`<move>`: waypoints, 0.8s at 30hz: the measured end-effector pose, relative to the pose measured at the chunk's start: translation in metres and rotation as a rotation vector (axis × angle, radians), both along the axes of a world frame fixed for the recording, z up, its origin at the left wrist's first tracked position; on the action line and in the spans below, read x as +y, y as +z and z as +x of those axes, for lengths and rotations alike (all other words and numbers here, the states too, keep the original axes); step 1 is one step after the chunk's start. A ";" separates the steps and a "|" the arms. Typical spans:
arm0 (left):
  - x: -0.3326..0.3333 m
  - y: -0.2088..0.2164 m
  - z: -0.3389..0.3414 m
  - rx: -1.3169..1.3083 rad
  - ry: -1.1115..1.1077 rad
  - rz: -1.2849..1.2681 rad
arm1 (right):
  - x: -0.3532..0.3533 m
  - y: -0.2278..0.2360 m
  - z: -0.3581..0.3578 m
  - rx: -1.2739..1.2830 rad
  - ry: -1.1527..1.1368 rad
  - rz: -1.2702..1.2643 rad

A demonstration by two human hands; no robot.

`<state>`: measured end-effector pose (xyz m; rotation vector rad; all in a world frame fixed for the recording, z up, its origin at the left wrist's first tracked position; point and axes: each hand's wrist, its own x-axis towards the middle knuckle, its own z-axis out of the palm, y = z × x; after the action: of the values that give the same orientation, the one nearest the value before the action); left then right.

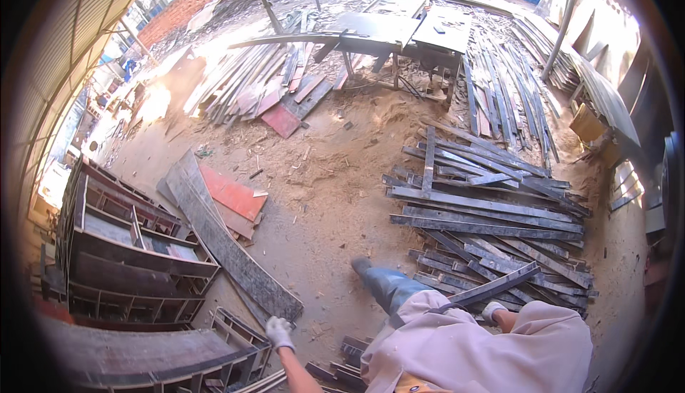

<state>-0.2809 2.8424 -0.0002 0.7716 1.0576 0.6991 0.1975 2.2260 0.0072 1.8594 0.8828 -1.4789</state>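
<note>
My left hand (280, 332), in a pale work glove, is by the near end of a long, dark, weathered plank (239, 239). Its fingers look bent, but whether they grip the plank's end or a thinner board under it is unclear. My right hand (492, 312), also gloved, is low beside my pale apron (474, 350), at the near edge of a pile of dark wooden strips (485, 222). Just beyond it one dark strip (496, 284) lies at a slant, partly behind the apron. The right fingers are mostly hidden.
Dark ribbed wooden frames (135, 268) are stacked at the left, beside a red board (232, 192) on the sandy ground. Ahead stands a work table (442, 29). More loose planks (242, 79) lie at the back left, and long strips (503, 86) at the back right.
</note>
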 end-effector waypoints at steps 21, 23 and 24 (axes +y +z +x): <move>0.445 -0.099 0.415 1.054 -1.381 0.246 | 0.875 0.112 0.351 0.235 -1.788 1.112; 0.519 -0.103 0.458 1.077 -1.428 0.238 | 0.909 0.113 0.392 0.227 -2.018 1.069; 0.568 -0.105 0.483 1.088 -1.427 0.211 | 0.924 0.115 0.409 0.236 -2.055 1.047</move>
<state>0.2024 3.4100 -0.1053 1.8635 1.0132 -0.9699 0.6068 3.1496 0.1219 3.7518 -1.0699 -2.3726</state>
